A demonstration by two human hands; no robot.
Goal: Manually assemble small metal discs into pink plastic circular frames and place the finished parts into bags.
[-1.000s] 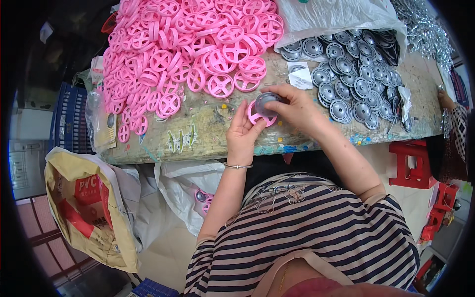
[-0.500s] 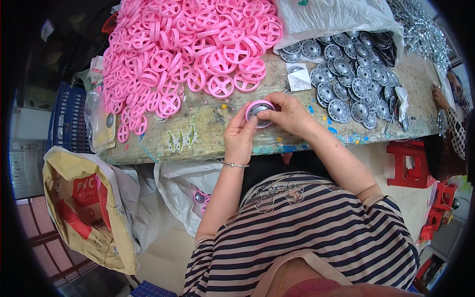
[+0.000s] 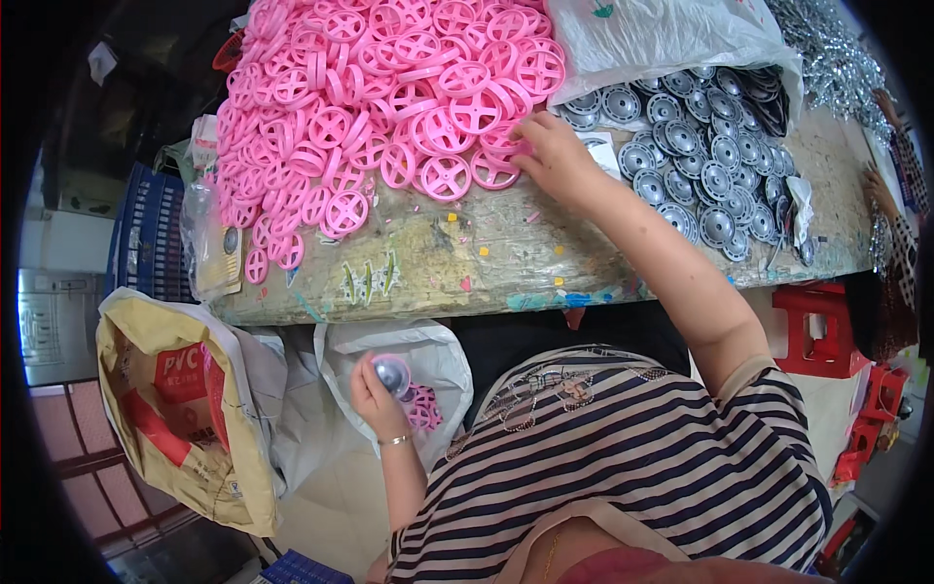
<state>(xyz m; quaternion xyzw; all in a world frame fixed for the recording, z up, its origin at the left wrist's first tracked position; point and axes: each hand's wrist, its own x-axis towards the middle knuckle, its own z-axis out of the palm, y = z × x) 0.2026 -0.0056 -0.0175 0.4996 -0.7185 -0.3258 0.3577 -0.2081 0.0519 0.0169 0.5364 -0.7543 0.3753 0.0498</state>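
My left hand (image 3: 377,402) is down at the mouth of a white sack (image 3: 449,352), closed on a toy wheel (image 3: 393,375) that has a grey domed hubcap inside a pink rim. Below it, more pink pieces (image 3: 424,409) lie inside the sack. Out over the table, my right hand (image 3: 561,161) reaches to the right edge of a heap of pink wheel rims (image 3: 446,178). Its fingers are closed round one pink rim, mostly hidden by them. Grey hubcaps (image 3: 717,226) lie in a pile just right of that hand.
A plastic bag (image 3: 671,39) lies behind the hubcaps, with silver tinsel (image 3: 837,54) at the far right. Small green-leaf stickers (image 3: 370,279) lie near the table's front edge (image 3: 438,310). An open paper sack (image 3: 185,487) stands left, a red stool (image 3: 822,336) right. Another person's hand (image 3: 880,190) is at the right.
My hands have parted. The left carried the wheel down from the table to the white sack; the right moved up to the heap and took hold of a pink rim.
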